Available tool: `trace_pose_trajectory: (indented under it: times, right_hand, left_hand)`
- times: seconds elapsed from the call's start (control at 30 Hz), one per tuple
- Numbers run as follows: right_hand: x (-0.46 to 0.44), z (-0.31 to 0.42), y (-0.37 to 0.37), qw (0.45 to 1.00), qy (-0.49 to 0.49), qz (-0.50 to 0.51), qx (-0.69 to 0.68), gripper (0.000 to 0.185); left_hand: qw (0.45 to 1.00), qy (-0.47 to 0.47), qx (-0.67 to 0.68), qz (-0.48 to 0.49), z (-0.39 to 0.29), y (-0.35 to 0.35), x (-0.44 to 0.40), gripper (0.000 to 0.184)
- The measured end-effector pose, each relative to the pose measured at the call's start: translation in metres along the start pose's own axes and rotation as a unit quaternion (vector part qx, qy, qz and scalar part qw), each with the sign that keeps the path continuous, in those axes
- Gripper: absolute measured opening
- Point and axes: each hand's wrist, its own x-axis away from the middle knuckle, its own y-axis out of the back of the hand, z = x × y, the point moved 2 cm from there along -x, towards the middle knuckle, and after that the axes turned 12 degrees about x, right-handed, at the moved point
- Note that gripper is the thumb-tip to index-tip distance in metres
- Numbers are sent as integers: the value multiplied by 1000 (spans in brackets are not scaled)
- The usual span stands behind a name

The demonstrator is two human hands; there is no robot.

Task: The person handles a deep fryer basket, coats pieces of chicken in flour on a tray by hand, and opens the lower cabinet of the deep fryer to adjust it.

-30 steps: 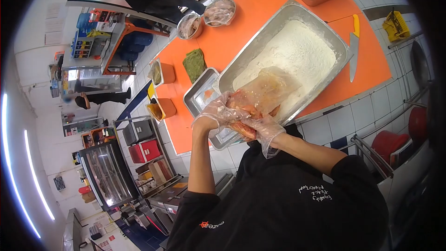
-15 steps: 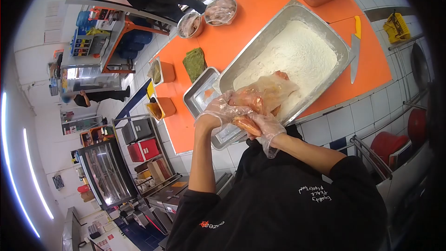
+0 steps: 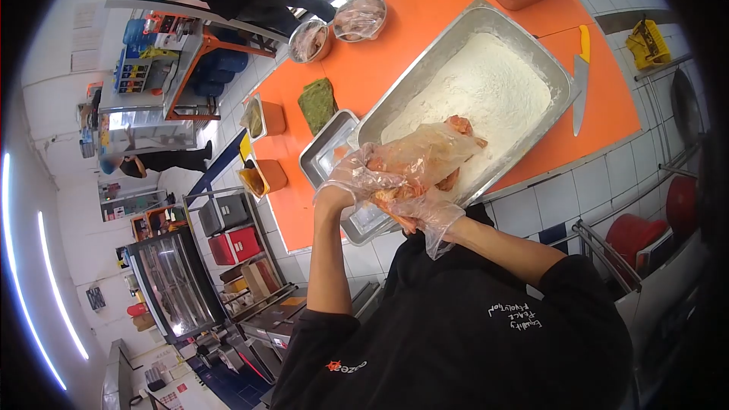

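Both hands are working at the near edge of the powder pan (image 3: 416, 70), and the left hand (image 3: 355, 181), in clear plastic, is closing its grip around the gathered end of a clear bag (image 3: 433, 148). The right hand (image 3: 434, 212), also in clear plastic, is gripping the same bundle from the other side, fingers partly hidden by film and meat. The bag is stretching out over the near part of the pan, and reddish meat (image 3: 459, 124) is showing at its far end, above the white powder (image 3: 497, 80). More meat is poking out between the hands. Just left of the pan, a shallow tray (image 3: 325, 150) is sitting partly under the left hand, with a green cloth (image 3: 317, 105) lying beyond it. Right of the pan, a yellow-handled knife (image 3: 581, 80) is resting on the orange bench (image 3: 607, 102). Beyond the pan's upper left, two film-covered bowls (image 3: 360, 18) are standing side by side.
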Motion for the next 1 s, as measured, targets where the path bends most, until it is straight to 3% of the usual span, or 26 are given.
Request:
trace_pose_trajectory:
  times: [0.23,0.43,0.53,0.63,0.73,0.83,0.9,0.93,1.0]
  right_hand:
    - [4,19,-5,999,-1,45,-4,35]
    - [4,16,-1,999,-27,35,16,32]
    - [8,17,-9,1000,13,17,3,35]
    - [12,17,-7,998,-46,-25,37,35]
    - [14,5,-6,995,-31,-68,62,32]
    - [13,-2,-1,998,-25,-2,64,34]
    - [11,-5,0,996,-41,5,72,36]
    - [11,-5,-1,995,-58,13,81,38]
    - [12,1,-9,996,-44,1,80,38]
  left_hand:
    - [997,-37,54,-36,0,-4,3,69]
    - [998,-28,-5,-57,13,4,1,71]
    - [995,-24,83,-43,18,5,1,73]
    - [997,-39,42,-56,13,4,3,72]
    - [998,-46,-15,-46,19,7,-3,69]
    - [997,-45,-12,-53,10,2,2,59]
    - [997,-34,58,-44,4,-3,6,39]
    - [997,-34,58,-43,9,-1,3,39]
    - [995,-84,39,-35,17,3,-3,20]
